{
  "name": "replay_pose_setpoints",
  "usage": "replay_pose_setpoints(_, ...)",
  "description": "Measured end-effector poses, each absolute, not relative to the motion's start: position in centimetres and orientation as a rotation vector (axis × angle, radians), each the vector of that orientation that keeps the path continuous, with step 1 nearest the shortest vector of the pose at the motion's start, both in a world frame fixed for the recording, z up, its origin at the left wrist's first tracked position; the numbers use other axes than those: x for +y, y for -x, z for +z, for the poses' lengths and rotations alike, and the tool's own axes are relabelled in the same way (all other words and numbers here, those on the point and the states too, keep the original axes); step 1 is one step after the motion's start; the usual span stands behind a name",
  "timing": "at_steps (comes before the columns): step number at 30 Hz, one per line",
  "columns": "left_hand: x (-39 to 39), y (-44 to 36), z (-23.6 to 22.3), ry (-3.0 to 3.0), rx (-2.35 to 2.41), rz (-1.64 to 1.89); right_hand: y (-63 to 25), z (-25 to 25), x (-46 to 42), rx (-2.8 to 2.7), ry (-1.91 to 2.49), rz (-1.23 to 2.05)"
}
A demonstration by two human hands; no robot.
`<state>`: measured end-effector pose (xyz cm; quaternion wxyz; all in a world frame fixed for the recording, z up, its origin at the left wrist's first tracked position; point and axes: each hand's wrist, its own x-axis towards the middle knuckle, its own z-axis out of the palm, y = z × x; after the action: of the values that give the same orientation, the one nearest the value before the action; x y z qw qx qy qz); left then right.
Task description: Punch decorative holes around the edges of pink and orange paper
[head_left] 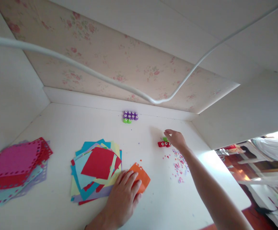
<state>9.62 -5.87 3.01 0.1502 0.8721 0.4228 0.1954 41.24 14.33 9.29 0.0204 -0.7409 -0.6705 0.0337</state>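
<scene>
My left hand (122, 196) lies flat, fingers outstretched, on an orange sheet of paper (143, 179) with small notches along its top edge. Beside it is a loose stack of coloured paper (98, 163), with a red sheet on top. My right hand (176, 139) is at the right, fingers pinched together, just over a green craft punch (165, 139). Whether the fingertips hold something is hidden. Several red craft punches (163, 144) with round, eye-like tops stand in a row right below the hand.
Purple and green punches (129, 116) stand grouped at the table's back edge. Punched confetti (179, 166) is scattered near my right forearm. Sheets with holes along their edges (14, 159) lie at the far left. A white cable (91, 72) hangs across the view above the white table (167, 204).
</scene>
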Motion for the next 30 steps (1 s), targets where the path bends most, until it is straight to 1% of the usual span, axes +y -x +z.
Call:
replay_pose_setpoints(3, -5.9, -9.7, 3.0, -2.482, 1.22, 0.569, -38.0, 9.4, 14.9, -2.16, 2.18, 0.174)
replay_pose_setpoints(8, -5.9, -9.7, 2.7, -2.434, 1.228, 0.616, -30.6, 7.6, 16.4, -2.356, 1.824, 0.358)
replay_pose_setpoints(11, -5.9, -9.6, 2.8, -2.404, 1.227, 0.652, -26.6, 6.6, 18.1, -2.362, 1.693, 0.371)
replay_pose_setpoints(14, -5.9, -9.4, 3.1, -2.359, 1.224, 0.694, -24.1, 6.1, 20.1, -2.341, 1.653, 0.371)
replay_pose_setpoints(18, -5.8, -9.2, 3.4, -2.258, 1.237, 0.749, -23.3, 6.0, 21.5, -2.344, 1.635, 0.403)
replay_pose_setpoints(22, -5.8, -9.1, 3.2, -2.196, 1.23, 0.776, -24.2, 6.0, 21.0, -2.313, 1.617, 0.428)
replay_pose_setpoints(26, -5.8, -9.1, 2.9, -2.124, 1.231, 0.806, -25.5, 5.6, 19.0, -2.274, 1.565, 0.516)
replay_pose_setpoints(30, -5.4, -9.1, 2.7, -1.954, 1.311, 0.895, -27.1, 4.9, 15.1, -2.18, 1.511, 0.613)
